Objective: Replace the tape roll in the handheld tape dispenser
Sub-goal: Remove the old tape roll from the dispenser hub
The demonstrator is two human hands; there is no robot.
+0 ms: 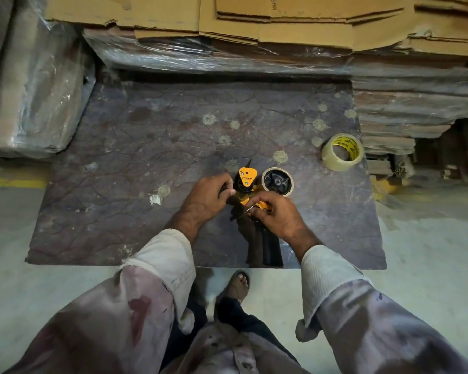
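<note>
Stacked cardboard sheets (281,20) and plastic-wrapped bundles (35,85) are seen crowding round a dark, stained desk (146,147), and at its near edge the tape dispenser (250,201) is being worked on. It is pinched at its front end by the left hand (208,198), fingers closed in a narrow grip on the dark part beside the orange guard (247,178); the right hand (280,214) is closed on the orange body just behind, fingertips tight on what looks like a thin strip or wire. An old roll (278,181), seemingly down to its bare core, is seated on the black hub, so the step in hand is judged to be freeing the last of the tape before the core is pulled off. It would best be done with the frame held steady by the left hand while the core is drawn straight off the hub, not levered sideways, and with fingers kept off the cutting teeth. A fresh roll (342,151) is waiting well apart to the right, leaning near the desk's far right edge, ready to be pushed on once the hub is bare. Much is hidden, though: the blade cannot be made out, the handle (270,247) is half lost in shadow, the thing under the right fingertips is too small to name, and whether any tape is left on the core cannot be told.
</note>
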